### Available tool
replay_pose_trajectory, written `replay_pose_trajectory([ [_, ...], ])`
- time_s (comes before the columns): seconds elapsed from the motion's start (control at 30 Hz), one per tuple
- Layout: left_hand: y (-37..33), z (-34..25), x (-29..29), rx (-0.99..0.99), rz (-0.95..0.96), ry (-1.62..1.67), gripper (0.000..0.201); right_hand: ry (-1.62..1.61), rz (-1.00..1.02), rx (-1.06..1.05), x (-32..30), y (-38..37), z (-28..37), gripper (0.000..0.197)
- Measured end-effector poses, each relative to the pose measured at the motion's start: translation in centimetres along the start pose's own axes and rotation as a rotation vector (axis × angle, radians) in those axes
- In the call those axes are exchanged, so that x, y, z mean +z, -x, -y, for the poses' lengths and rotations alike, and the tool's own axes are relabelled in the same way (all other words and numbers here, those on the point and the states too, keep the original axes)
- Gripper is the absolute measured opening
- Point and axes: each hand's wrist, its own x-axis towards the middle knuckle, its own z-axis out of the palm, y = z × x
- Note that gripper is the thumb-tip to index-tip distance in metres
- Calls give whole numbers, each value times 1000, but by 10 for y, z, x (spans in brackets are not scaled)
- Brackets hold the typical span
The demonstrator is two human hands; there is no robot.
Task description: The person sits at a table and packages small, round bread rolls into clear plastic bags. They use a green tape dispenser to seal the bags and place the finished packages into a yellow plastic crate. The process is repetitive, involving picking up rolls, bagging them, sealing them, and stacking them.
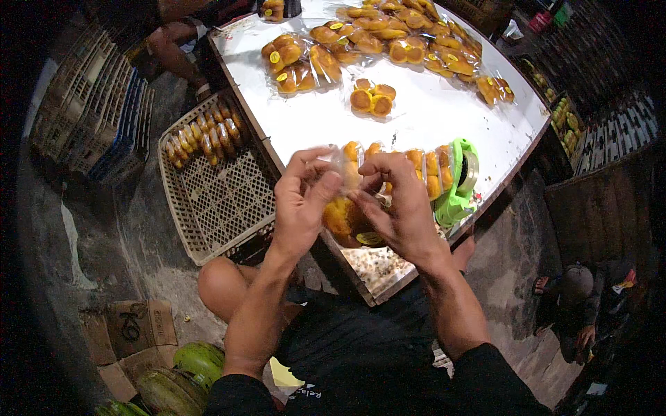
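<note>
Near the table's close corner, a clear plastic bag of golden-brown bread [341, 218] with a yellow label lies under my hands. My left hand [300, 201] pinches the gathered plastic at the bag's top. From the other side my right hand [399, 204] grips the same plastic, thumb and fingers together. Just beyond them, partly hidden by my fingers, runs a row of bagged rolls [431, 170]. A bright green tape dispenser [454, 197] stands to the right of that row. Farther up the table sits one bag of round rolls [373, 98] by itself.
Many bagged breads [388, 31] cover the far side of the white table [277, 125]. On the left, a plastic crate [225, 201] holds packed rolls at its far end. Stacked crates [97, 104] stand farther left. Green fruits [198, 364] lie at lower left. Other people sit nearby.
</note>
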Motion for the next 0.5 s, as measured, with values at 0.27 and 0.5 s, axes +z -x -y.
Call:
replay_pose_trajectory([
  [0.27, 10, -24, 6, -61, -38, -181, 45, 274, 50, -212, -12, -1, -7, 20],
  [0.5, 9, -9, 6, 331, -273, -630, 15, -517, -25, 151, 5, -5, -19, 10],
])
